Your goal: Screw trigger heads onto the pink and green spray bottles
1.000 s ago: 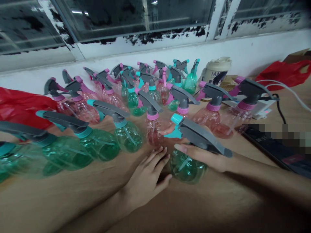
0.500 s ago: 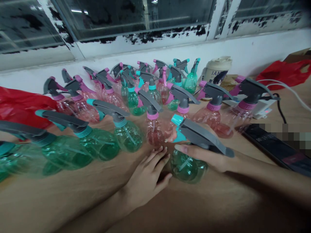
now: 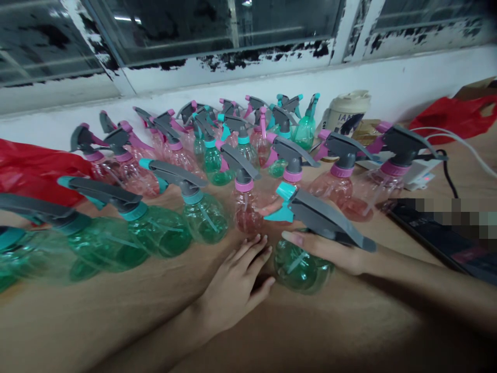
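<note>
My right hand (image 3: 341, 254) is wrapped round the neck of a green spray bottle (image 3: 298, 272) that has a grey head and a turquoise nozzle and trigger. The thumb lies across the near side, and a fingertip shows beyond the trigger. The bottle's base appears to be at the table top. Just to its left, my left hand (image 3: 235, 282) lies palm down on the wooden table (image 3: 163, 311), fingers stretched out and holding nothing. Beyond the left fingertips stands a pink spray bottle (image 3: 247, 210), with a green spray bottle (image 3: 205, 220) to its left.
Several more pink and green spray bottles crowd the table towards the white wall (image 3: 272, 83). Red plastic bags (image 3: 39, 168) lie at the left and far right. A cream tub (image 3: 347, 111), a white cable (image 3: 462, 147) and a black phone-like device (image 3: 430, 228) are on the right.
The bottle in my right hand has shifted very slightly to the right. A right fingertip now reaches out past the trigger. My left hand and the other bottles stay put.
</note>
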`<state>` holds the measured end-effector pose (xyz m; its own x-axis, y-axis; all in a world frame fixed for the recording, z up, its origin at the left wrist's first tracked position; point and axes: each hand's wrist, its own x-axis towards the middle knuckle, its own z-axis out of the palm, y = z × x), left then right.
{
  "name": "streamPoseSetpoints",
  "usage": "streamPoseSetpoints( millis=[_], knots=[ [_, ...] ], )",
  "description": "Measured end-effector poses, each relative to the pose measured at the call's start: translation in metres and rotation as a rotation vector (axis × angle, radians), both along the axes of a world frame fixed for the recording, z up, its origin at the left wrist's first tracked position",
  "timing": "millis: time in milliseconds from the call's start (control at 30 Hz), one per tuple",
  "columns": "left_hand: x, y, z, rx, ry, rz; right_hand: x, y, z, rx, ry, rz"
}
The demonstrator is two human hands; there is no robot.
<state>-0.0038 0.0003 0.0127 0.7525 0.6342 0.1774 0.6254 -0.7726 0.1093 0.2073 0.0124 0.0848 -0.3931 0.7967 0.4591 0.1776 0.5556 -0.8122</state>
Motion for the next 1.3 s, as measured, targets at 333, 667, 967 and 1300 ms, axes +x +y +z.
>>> streamPoseSetpoints(
  millis=[333,667,967,1300],
  knots=[
    [-0.0001,0.0007,0.0013,-0.010,-0.012,0.000,0.0002,-0.0008,-0.0031,-0.043,-0.016,-0.049],
    [-0.0015,-0.0002,-0.0006,0.005,-0.017,-0.002,0.0016,-0.0018,-0.0043,-0.149,0.069,0.044],
    [-0.0003,0.0000,0.0017,-0.001,-0.038,0.003,-0.0017,-0.0026,0.0021,-0.135,0.108,0.032],
    [-0.0011,-0.0011,0.0012,0.003,-0.006,-0.003,-0.0007,-0.0037,0.0032,-0.127,0.048,-0.004]
  ],
)
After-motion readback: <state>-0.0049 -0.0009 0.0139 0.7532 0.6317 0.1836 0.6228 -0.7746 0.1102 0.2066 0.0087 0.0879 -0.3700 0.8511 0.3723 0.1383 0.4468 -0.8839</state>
